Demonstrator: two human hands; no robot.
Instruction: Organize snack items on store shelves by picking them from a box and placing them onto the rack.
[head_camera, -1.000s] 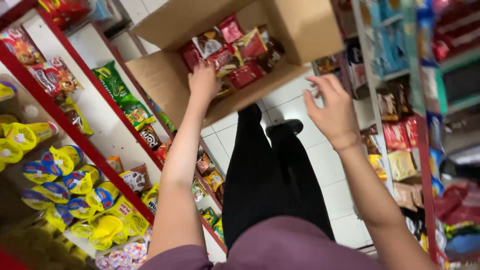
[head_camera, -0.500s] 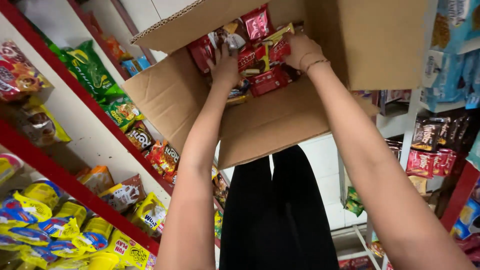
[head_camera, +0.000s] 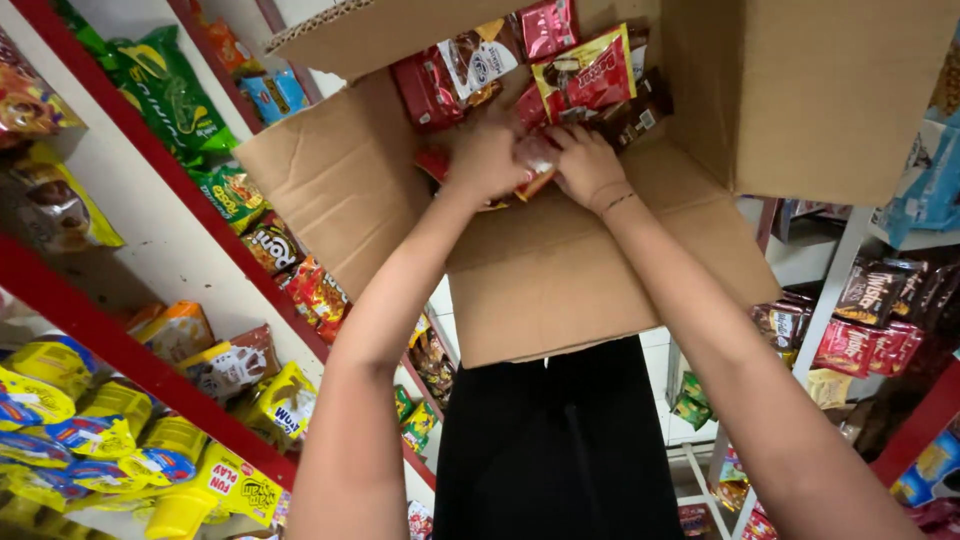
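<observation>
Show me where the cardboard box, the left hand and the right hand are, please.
cardboard box (head_camera: 560, 270), head view, front flap.
left hand (head_camera: 487, 158), head view, back of hand.
right hand (head_camera: 585, 165), head view, back of hand.

I see a plain brown cardboard box (head_camera: 560, 270) holding red and dark brown snack packets (head_camera: 585, 75). Shelf edges (head_camera: 130, 360) are red; yellow-and-blue bags (head_camera: 60, 420) below, green bags (head_camera: 165, 85) above. Trousers (head_camera: 555, 440) black.

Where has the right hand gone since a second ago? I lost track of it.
Yes, it moved: the right hand went from outside the brown cardboard box into it, beside the left hand.
</observation>
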